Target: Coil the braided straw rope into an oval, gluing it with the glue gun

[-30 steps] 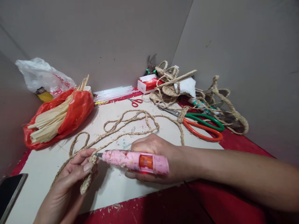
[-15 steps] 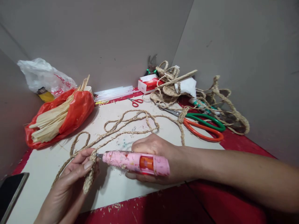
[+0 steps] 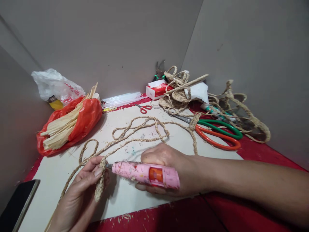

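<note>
My left hand pinches a braided straw cord near its doubled, thicker end, which hangs below the fingertips. My right hand is wrapped round a pink hot glue gun spotted with dried glue and fibres. The gun's metal nozzle meets the braid right beside my left fingertips; whether glue is coming out cannot be made out. From the held piece the cord runs away in loose loops across the white sheet.
Large scissors with green and orange handles lie at right, small red scissors farther back. Behind are braided coils, a red-white box and clear glue sticks. A red bag of straw and a phone sit left.
The whole view has shifted slightly, so everything appears a little farther right and lower. Both hands keep their holds, with the nozzle still at the braid.
</note>
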A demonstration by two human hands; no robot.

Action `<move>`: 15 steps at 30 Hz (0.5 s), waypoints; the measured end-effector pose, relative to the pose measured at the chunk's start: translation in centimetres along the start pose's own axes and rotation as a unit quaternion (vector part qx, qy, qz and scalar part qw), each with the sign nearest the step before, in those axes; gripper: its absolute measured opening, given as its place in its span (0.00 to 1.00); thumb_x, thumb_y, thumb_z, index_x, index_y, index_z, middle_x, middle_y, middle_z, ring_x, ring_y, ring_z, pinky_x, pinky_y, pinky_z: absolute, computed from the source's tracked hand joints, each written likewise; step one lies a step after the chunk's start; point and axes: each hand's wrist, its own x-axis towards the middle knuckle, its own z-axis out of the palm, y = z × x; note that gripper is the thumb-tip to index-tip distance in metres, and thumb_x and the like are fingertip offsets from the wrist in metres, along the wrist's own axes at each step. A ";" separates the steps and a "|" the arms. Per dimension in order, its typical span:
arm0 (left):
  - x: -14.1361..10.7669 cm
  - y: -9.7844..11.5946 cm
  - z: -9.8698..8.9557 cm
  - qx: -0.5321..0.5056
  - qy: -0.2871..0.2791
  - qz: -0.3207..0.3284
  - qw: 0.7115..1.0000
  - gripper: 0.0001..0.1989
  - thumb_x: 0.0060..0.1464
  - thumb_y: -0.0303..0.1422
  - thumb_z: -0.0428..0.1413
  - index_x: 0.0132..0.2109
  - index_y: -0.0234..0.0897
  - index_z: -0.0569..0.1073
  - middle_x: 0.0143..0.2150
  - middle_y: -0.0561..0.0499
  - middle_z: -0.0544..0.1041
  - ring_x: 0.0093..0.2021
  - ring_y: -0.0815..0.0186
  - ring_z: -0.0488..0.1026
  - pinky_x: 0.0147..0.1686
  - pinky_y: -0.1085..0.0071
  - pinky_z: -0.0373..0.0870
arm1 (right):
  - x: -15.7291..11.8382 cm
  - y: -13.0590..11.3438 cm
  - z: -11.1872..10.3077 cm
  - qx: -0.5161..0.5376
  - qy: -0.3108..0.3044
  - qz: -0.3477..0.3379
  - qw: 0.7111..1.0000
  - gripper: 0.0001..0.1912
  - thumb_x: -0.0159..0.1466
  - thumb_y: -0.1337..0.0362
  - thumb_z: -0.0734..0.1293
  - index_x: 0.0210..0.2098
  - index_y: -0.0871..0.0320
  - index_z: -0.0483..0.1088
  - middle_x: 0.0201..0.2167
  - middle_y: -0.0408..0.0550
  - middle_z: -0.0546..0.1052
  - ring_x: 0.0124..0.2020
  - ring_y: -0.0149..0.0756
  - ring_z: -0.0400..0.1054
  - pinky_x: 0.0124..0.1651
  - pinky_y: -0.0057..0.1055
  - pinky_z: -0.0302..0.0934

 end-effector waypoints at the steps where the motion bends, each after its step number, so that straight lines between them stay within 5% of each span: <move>1: 0.0 0.0 -0.1 0.000 0.000 -0.001 1.000 0.18 0.43 0.12 0.58 0.39 0.35 0.80 0.33 0.46 0.81 0.29 0.68 0.78 0.30 0.75 0.76 | 0.0 0.0 0.0 0.003 0.003 -0.005 1.000 0.18 0.64 0.58 0.66 0.22 0.60 0.61 0.18 0.39 0.64 0.20 0.23 0.55 0.25 0.23 0.51; 15: 0.4 -0.1 -0.5 -0.006 0.019 -0.016 1.000 0.19 0.45 0.12 0.58 0.41 0.35 0.80 0.34 0.44 0.80 0.30 0.65 0.78 0.32 0.70 0.77 | 0.1 0.1 0.0 0.006 0.036 -0.032 0.999 0.14 0.64 0.61 0.66 0.24 0.60 0.64 0.20 0.40 0.64 0.22 0.25 0.56 0.29 0.24 0.54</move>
